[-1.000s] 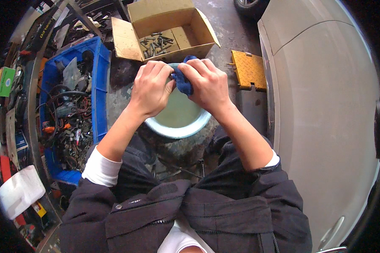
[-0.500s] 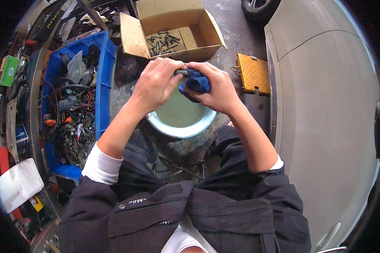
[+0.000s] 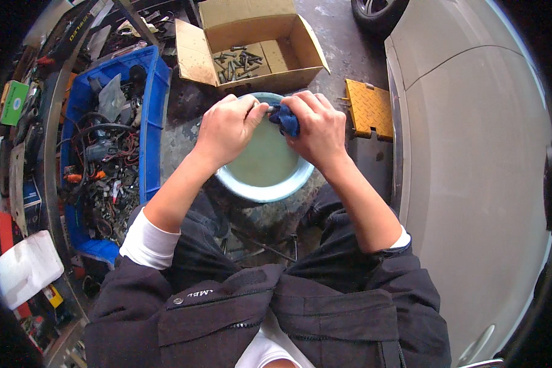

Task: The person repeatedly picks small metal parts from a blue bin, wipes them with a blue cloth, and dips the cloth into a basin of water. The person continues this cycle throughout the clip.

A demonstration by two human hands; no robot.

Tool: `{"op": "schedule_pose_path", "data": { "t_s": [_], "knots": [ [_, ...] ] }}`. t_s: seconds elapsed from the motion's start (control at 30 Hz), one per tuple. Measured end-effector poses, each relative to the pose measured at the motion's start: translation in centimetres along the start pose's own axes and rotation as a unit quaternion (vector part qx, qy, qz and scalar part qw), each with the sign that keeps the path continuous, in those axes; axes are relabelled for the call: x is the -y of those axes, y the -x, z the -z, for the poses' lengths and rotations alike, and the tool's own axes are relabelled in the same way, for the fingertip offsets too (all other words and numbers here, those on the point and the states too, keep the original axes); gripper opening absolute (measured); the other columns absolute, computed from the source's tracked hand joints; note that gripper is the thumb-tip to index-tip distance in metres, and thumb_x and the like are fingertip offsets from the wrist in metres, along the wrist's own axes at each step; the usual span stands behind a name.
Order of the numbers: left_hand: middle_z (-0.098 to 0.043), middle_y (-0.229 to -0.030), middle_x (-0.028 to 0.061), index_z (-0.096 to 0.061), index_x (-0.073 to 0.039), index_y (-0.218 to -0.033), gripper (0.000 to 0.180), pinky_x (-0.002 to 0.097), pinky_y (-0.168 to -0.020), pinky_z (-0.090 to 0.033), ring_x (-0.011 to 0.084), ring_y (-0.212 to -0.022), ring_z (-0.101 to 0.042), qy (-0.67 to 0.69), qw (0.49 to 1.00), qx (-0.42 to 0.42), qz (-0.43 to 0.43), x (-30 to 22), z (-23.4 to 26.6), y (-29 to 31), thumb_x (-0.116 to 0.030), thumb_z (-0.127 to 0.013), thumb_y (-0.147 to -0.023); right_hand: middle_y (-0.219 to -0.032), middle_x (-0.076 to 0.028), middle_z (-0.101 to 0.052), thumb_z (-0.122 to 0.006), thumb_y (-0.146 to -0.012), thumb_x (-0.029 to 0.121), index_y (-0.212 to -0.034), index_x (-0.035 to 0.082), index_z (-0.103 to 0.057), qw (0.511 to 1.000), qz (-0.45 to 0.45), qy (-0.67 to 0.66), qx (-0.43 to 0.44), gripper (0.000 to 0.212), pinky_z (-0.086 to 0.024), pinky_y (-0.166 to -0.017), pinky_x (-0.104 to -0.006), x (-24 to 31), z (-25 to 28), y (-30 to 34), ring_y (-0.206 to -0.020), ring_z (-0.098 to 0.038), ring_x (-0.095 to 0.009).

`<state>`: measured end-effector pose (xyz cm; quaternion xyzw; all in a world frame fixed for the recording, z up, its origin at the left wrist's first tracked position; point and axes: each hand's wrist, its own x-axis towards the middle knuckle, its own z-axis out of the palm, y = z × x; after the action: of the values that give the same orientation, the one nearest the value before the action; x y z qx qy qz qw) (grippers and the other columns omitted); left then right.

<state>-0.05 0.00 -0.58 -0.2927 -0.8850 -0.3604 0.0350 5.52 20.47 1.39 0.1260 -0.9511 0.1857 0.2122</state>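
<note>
Over a pale blue basin (image 3: 260, 191) of cloudy water, both my hands meet around one small metal bolt (image 3: 270, 109). My left hand (image 3: 230, 126) pinches an end of the bolt between thumb and fingers; most of that end is hidden. Bunched in my right hand (image 3: 320, 126) is a dark blue cloth (image 3: 288, 121), wrapped about the bolt's other end. Just beyond the basin stands an open cardboard box (image 3: 288, 80) with several dark bolts (image 3: 242, 63) lying in it.
To the left, a blue crate (image 3: 146, 135) holds cables and metal parts beside a cluttered metal shelf (image 3: 54, 159). A light-coloured car panel (image 3: 472, 153) fills the right side. Between car and basin lies a yellow patterned plate (image 3: 369, 107); a tyre (image 3: 379, 15) is at the far right.
Both hands have come slightly lower and turned, uncovering the basin's far rim. The cloth now sits more tightly bunched around the bolt's right end.
</note>
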Motion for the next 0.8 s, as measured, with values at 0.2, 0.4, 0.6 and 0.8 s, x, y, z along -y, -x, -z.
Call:
{"op": "schedule_pose_path", "data": {
  "t_s": [0.2,0.4,0.6,0.8],
  "knots": [
    [-0.071,-0.087,0.0128,-0.075,-0.004,-0.104,0.028,0.0374,-0.075,-0.056,0.0267,-0.079,-0.068,0.087,0.992,-0.057,-0.074,-0.3,-0.7,0.5,-0.010,-0.085,-0.079,-0.104,-0.011,-0.071,-0.084,-0.077,0.021,-0.112,0.011,-0.072,0.994,-0.100,-0.044,0.028,0.039,-0.059,-0.081,-0.0440,0.2,-0.2,0.5,-0.096,-0.071,-0.036],
    [-0.074,-0.093,0.0122,-0.075,-0.005,-0.102,0.024,0.0411,-0.076,-0.058,0.0301,-0.085,-0.071,-0.050,0.987,-0.094,-0.121,0.5,-0.3,0.2,-0.018,-0.082,-0.083,-0.105,-0.010,-0.070,-0.083,-0.074,0.024,-0.121,0.013,-0.068,0.996,-0.065,-0.055,0.026,0.051,-0.059,-0.080,-0.0462,-0.3,0.6,0.0,-0.097,-0.070,-0.034],
    [-0.074,-0.091,0.0108,-0.075,-0.007,-0.103,0.029,0.0397,-0.076,-0.059,0.0292,-0.087,-0.071,-0.069,0.983,-0.069,-0.157,-0.4,-0.1,0.5,-0.017,-0.082,-0.078,-0.111,-0.016,-0.072,-0.084,-0.083,0.026,-0.120,0.009,-0.071,0.986,-0.042,-0.158,0.037,0.043,-0.058,-0.089,-0.0421,-0.2,1.5,-0.1,-0.099,-0.073,-0.036],
    [-0.074,-0.089,0.0089,-0.075,-0.006,-0.099,0.029,0.0387,-0.075,-0.059,0.0272,-0.086,-0.071,-0.080,0.970,-0.127,-0.191,-0.8,-0.5,0.3,-0.012,-0.082,-0.072,-0.102,-0.014,-0.074,-0.083,-0.086,0.030,-0.115,0.008,-0.073,0.992,-0.093,-0.085,-0.024,0.037,-0.060,-0.080,-0.0428,1.3,0.2,0.4,-0.094,-0.074,-0.036]
  ]
}}
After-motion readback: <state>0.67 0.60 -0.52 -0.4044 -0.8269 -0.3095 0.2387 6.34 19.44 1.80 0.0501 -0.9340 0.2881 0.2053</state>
